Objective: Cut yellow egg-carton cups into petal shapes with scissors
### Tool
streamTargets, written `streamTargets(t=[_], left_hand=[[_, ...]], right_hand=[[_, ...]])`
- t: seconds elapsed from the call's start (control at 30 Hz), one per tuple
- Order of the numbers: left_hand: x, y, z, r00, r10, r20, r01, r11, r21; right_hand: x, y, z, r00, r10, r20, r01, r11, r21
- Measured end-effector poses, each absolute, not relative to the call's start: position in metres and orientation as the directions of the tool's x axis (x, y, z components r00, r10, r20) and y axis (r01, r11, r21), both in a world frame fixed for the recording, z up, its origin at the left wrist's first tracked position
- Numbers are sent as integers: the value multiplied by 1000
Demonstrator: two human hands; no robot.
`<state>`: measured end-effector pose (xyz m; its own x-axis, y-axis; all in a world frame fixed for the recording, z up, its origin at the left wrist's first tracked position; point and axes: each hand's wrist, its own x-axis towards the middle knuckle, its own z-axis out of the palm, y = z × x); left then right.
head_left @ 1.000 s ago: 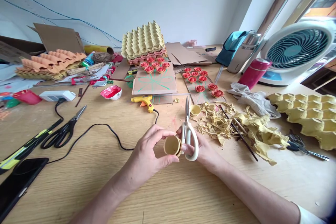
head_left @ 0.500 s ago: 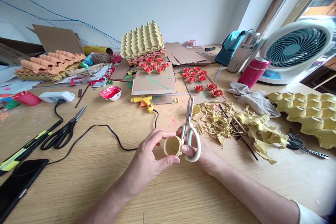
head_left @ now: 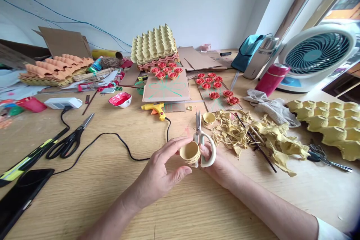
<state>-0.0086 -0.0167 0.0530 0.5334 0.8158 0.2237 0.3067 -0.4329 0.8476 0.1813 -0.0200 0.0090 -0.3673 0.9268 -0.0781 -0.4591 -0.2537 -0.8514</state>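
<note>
Pinching a cardboard cup (head_left: 190, 152), left fingers (head_left: 171, 147) curl; right hand (head_left: 218, 163) grips scissors (head_left: 203, 146)

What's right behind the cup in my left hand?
The white-handled scissors, held in the right hand, blades pointing away. The cup, pinched by the left hand, hides part of one handle loop.

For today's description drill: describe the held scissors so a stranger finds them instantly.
On the wooden table, look centre front, left of the carton scraps. The right hand holds white-handled scissors, blades pointing away; the black-handled scissors lie farther left.
</note>
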Motion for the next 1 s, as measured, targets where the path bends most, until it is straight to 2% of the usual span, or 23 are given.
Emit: streamTargets(t=[0.17,0.3,0.57,0.8,1.0], left_hand=[[-5,-16,52,492,835,248,327,-441,836],[-2,-16,51,432,866,253,351,-420,837],[-6,-15,48,500,835,230,285,-409,867],[-4,-16,46,462,852,247,274,-403,873],[-7,-14,44,490,849,197,274,-365,890]], right_hand=[[182,-22,5,-396,911,-118,-522,-330,-787],[182,-22,3,-425,903,-63,-510,-296,-808],[185,-20,-2,-437,896,-76,-557,-336,-760],[183,-20,-4,-500,866,-5,-595,-348,-725],[181,-19,-4,-505,863,-29,-601,-376,-705]])
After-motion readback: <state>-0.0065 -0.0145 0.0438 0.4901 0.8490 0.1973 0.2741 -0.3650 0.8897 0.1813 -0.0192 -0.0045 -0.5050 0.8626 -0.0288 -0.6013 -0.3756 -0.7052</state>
